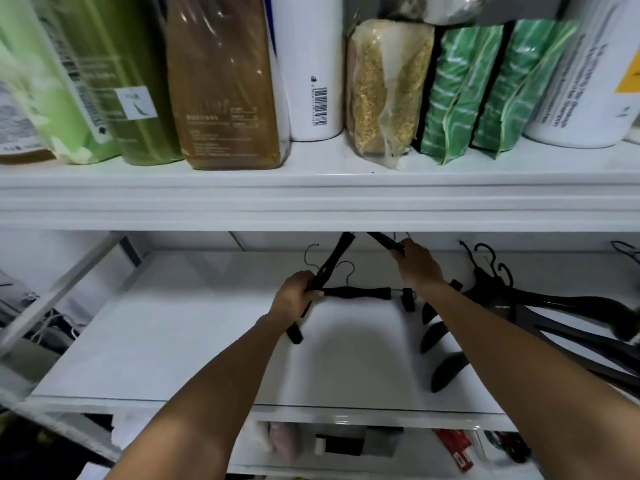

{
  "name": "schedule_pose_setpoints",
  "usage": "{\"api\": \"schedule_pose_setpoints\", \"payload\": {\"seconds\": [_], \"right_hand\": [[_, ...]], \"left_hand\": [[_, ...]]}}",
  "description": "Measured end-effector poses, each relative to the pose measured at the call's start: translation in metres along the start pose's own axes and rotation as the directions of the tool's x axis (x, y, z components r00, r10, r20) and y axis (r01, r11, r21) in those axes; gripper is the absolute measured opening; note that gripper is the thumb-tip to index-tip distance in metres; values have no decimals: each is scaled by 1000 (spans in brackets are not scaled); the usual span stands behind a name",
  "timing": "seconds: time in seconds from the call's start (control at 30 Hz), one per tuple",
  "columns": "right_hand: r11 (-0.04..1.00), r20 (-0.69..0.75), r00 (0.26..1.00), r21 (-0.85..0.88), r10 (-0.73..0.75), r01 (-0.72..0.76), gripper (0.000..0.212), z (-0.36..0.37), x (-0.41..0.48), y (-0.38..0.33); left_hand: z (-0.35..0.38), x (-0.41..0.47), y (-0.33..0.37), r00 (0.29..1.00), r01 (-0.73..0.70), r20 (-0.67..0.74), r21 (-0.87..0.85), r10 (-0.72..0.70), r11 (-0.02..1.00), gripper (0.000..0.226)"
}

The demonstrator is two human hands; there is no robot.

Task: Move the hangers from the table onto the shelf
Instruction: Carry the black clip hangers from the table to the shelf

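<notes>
Both my hands reach into the white middle shelf (173, 341). My left hand (294, 292) grips the left arm of a black hanger (332, 261) that rises tilted toward the shelf's back. My right hand (417, 263) grips that hanger's other arm (382, 241) near the top. Behind my left hand, a black clip hanger (360, 292) lies flat on the shelf, its clip at its right end. A pile of several black hangers (540, 306) lies on the shelf's right side, partly hidden by my right forearm.
The upper shelf board (311, 202) hangs low just above my hands. It carries green bags (86, 98), a brown bag (221, 84), a white bottle (311, 64), a grain pack (384, 88) and green packets (485, 91). Small items sit on a lower shelf (363, 445).
</notes>
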State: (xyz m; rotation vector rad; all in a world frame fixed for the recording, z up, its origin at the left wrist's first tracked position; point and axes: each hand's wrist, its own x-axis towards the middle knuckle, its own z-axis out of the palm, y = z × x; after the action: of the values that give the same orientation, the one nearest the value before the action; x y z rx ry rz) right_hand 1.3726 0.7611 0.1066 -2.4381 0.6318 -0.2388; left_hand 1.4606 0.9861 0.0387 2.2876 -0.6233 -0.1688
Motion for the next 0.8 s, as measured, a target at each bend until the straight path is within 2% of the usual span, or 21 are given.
{"api": "schedule_pose_setpoints", "payload": {"seconds": [0.1, 0.2, 0.33, 0.47, 0.57, 0.7, 0.73, 0.77, 0.8], "right_hand": [[983, 106, 990, 143, 98, -113, 29, 8, 2, -9], [968, 248, 961, 181, 123, -171, 54, 14, -2, -20], [972, 369, 924, 161, 100, -170, 71, 27, -11, -28], [973, 452, 890, 179, 52, -148, 58, 37, -17, -30], [984, 431, 901, 130, 53, -120, 49, 41, -19, -31], [995, 394, 915, 17, 83, -98, 56, 42, -15, -29], [996, 384, 919, -13, 91, -93, 59, 42, -14, -27], [996, 366, 926, -29, 93, -88, 61, 41, -13, -26], [995, 348, 933, -42, 96, -86, 63, 40, -13, -24]], "left_hand": [[1, -1, 10, 996, 28, -75, -197, -44, 980, 15], [4, -6, 22, 990, 63, -95, -374, -106, 925, 12], [8, -17, 42, 980, 104, -62, -648, -189, 755, 10], [14, -25, 55, 972, 116, -33, -792, -232, 599, 13], [16, -28, 61, 968, 137, -10, -818, -252, 559, 24], [16, -30, 56, 936, 263, 37, -733, -350, 627, 23], [15, -32, 51, 932, 292, 19, -632, -362, 718, 23], [14, -34, 46, 942, 276, -66, -411, -330, 869, 25], [12, -36, 41, 957, 206, -189, -90, -220, 974, 27]]}}
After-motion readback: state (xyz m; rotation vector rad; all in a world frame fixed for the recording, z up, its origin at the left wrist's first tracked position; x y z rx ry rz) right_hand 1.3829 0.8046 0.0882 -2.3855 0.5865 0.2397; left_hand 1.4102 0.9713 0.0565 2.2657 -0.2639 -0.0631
